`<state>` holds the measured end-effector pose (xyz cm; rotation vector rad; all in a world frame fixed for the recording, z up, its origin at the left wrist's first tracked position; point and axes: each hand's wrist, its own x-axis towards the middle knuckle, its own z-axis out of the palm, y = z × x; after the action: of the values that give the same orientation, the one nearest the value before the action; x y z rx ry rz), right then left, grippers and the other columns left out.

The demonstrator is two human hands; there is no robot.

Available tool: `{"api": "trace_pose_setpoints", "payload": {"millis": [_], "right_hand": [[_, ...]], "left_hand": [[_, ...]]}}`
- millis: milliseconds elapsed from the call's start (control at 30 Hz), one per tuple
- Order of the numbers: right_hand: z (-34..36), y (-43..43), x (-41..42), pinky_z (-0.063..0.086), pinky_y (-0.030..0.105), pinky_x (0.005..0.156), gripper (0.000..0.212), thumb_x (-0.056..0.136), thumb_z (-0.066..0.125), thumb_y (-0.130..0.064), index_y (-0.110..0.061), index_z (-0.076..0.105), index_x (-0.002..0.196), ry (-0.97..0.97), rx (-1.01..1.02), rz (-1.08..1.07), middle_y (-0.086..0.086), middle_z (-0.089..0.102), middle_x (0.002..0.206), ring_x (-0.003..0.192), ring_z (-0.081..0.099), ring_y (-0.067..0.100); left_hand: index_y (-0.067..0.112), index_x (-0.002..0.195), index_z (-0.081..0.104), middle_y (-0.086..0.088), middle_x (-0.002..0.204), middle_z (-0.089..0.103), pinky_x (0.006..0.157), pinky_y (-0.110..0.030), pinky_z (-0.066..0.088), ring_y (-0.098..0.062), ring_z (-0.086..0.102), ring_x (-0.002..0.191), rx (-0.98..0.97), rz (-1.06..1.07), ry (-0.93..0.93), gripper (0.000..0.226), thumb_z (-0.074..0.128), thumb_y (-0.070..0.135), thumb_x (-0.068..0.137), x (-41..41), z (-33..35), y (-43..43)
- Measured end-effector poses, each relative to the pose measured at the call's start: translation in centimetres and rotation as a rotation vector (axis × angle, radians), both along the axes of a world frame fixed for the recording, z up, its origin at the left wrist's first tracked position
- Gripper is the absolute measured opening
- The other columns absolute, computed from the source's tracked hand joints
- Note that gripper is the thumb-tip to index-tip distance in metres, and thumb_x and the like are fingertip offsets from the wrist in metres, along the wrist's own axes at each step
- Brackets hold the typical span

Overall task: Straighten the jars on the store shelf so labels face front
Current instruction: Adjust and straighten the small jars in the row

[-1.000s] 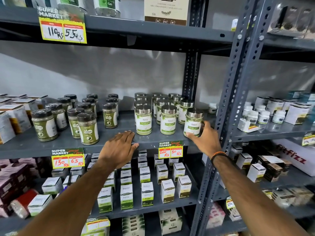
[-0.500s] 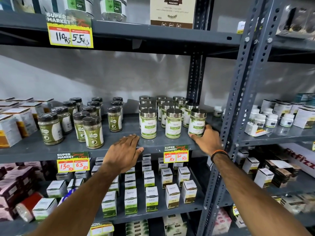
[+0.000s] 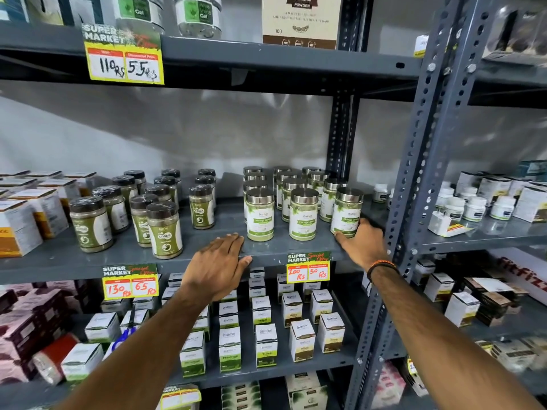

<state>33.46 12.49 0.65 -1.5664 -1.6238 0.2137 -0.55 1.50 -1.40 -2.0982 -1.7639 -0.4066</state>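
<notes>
The right hand (image 3: pixel 362 244) has slid lower on the silver-lidded jar (image 3: pixel 346 213) at 3 o'clock in the front row, from around its side to its base. That jar's label now faces front.

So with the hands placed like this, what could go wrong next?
The right hand touches the base of the rightmost silver-lidded green-labelled jar, which stands near the grey metal shelf edge; a hard nudge might tip it off. Its neighbours stand close and could get knocked.
</notes>
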Motion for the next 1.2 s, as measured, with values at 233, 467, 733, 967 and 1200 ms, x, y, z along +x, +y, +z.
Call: {"api": "trace_pose_setpoints", "payload": {"millis": [233,467,733,967,1200], "right_hand": [[-0.4,-1.2,-0.2,0.045,0.022,0.077,0.05,0.086,0.082,-0.035,-0.005,0.064,0.123,0.018,0.066,-0.024,0.012,0.076,0.112,0.09,0.07,0.026],[0.7,-7.0,-2.3,0.053,0.035,0.089,0.06,0.093,0.074,-0.037,-0.009,0.055,0.143,-0.024,0.31,-0.014,0.014,0.07,0.128,0.108,0.069,0.03],[5.4,-12.7,-14.2,0.054,0.041,0.1,0.054,0.095,0.07,-0.039,-0.012,0.057,0.14,0.009,0.438,0.337,0.005,0.066,0.137,0.121,0.065,0.02],[4.2,-14.9,-25.1,0.055,0.036,0.098,0.06,0.09,0.077,-0.044,-0.012,0.059,0.138,0.156,0.325,0.488,0.003,0.069,0.132,0.114,0.067,0.017],[1.1,-13.4,-30.8,0.056,0.037,0.089,0.109,0.067,0.067,-0.085,-0.016,0.045,0.148,0.047,0.103,0.403,0.006,0.064,0.138,0.118,0.064,0.026]], "left_hand": [[0.011,0.154,0.035,-0.011,0.158,0.043,0.121,-0.04,0.026,-0.026,0.04,0.144,-0.02,-0.017,-0.021,0.068,0.02,0.054,0.104,0.2,0.4,-0.4],[0.01,0.159,0.018,-0.013,0.166,0.026,0.121,-0.036,0.009,-0.025,0.023,0.152,0.058,-0.077,-0.035,0.074,0.017,0.059,0.103,-0.1,3.9,-3.4],[0.008,0.154,0.03,-0.015,0.158,0.04,0.116,-0.043,0.028,-0.03,0.036,0.144,0.216,0.011,-0.026,0.069,0.029,0.054,0.103,-7.1,9.4,-9.4],[0.011,0.154,0.029,-0.013,0.158,0.039,0.115,-0.048,0.034,-0.029,0.035,0.145,0.217,0.158,-0.118,0.071,0.028,0.058,0.101,-17.3,9.2,-14.5],[0.009,0.154,0.029,-0.014,0.159,0.037,0.11,-0.051,0.039,-0.033,0.038,0.143,0.122,0.259,-0.14,0.07,0.032,0.058,0.103,-24.7,6.3,-15.2]]}}
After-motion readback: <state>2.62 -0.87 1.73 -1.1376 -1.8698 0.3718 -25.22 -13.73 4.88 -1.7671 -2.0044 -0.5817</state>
